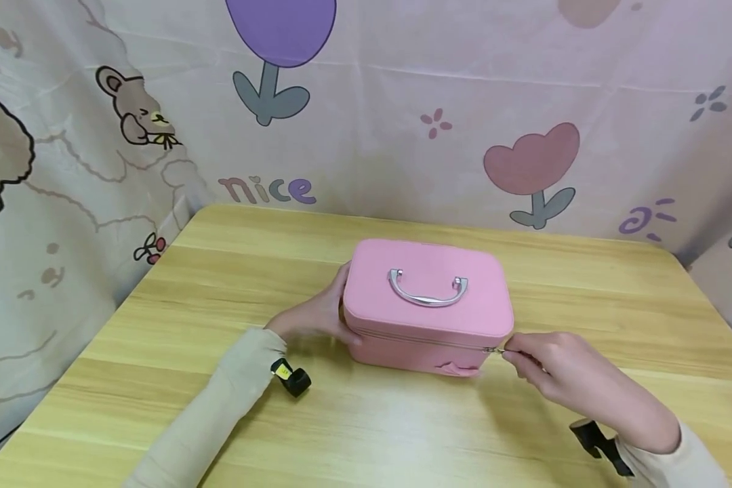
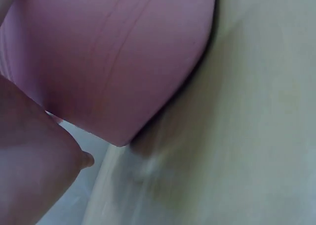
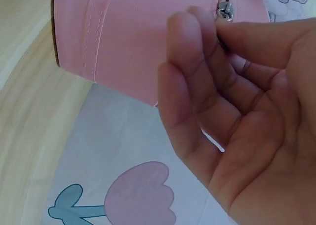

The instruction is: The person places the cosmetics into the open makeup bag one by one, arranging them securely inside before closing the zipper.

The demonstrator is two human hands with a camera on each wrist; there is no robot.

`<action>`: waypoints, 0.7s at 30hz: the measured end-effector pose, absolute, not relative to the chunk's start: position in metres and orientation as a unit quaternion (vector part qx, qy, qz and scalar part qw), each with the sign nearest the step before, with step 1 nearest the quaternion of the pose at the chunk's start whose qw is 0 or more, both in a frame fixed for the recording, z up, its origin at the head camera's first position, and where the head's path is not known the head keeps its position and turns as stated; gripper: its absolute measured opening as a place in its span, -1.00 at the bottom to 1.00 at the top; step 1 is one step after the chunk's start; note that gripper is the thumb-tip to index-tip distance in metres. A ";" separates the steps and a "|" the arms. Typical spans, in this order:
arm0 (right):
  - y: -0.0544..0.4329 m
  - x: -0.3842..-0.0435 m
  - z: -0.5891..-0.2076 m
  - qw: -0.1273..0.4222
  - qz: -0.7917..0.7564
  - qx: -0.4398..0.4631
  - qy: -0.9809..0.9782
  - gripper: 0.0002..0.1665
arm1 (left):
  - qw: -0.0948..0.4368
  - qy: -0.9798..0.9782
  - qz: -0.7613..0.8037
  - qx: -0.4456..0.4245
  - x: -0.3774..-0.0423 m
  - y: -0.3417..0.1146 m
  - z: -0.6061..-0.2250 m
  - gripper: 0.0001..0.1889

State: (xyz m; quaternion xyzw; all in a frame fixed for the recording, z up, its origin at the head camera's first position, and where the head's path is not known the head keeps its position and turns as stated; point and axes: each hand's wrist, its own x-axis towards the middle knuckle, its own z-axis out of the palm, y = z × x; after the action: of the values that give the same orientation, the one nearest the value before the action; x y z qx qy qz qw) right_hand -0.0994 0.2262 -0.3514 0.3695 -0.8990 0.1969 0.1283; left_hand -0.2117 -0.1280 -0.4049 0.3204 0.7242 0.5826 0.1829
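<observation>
A pink vanity case (image 1: pixel 421 322) with a silver handle (image 1: pixel 428 300) on its lid stands upright on the table. My left hand (image 1: pixel 322 309) holds the case's left end, thumb at the front corner and fingers along the side, partly hidden behind it. At the front right corner, my right hand (image 1: pixel 570 369) pinches the zipper pull (image 1: pixel 497 350) between thumb and index finger. The right wrist view shows the metal zipper slider (image 3: pixel 225 10) just beyond the fingertips, with a short gap in the zipper beside it. A small pink flap (image 1: pixel 457 369) sticks out low on the front.
The light wood table (image 1: pixel 402 434) extends around the case. Behind it and at the left hangs a printed cloth (image 1: pixel 390 149) with flowers and bears. Black camera mounts (image 1: pixel 293 378) are strapped to both wrists.
</observation>
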 end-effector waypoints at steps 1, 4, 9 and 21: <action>0.227 -0.099 -0.351 0.123 0.204 0.369 -0.898 -0.63 | 0.179 0.731 0.576 0.319 -0.212 -0.128 -0.405 0.46; 0.226 -0.098 -0.350 0.128 0.211 0.369 -0.896 -0.62 | 0.161 0.751 0.555 0.319 -0.211 -0.126 -0.405 0.40; 0.214 -0.094 -0.352 0.187 0.196 0.379 -0.885 -0.70 | 0.134 0.773 0.527 0.326 -0.205 -0.125 -0.406 0.36; 0.171 -0.089 -0.370 0.345 0.145 0.334 -0.865 -0.47 | 0.129 0.772 0.537 0.316 -0.209 -0.122 -0.406 0.39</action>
State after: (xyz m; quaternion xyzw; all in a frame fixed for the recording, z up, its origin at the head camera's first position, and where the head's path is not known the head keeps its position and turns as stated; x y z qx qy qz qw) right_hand -0.0894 0.1711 -0.3702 0.3344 -0.8649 0.1447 0.3451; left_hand -0.2085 -0.1218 -0.4060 0.3162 0.7715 0.5367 0.1291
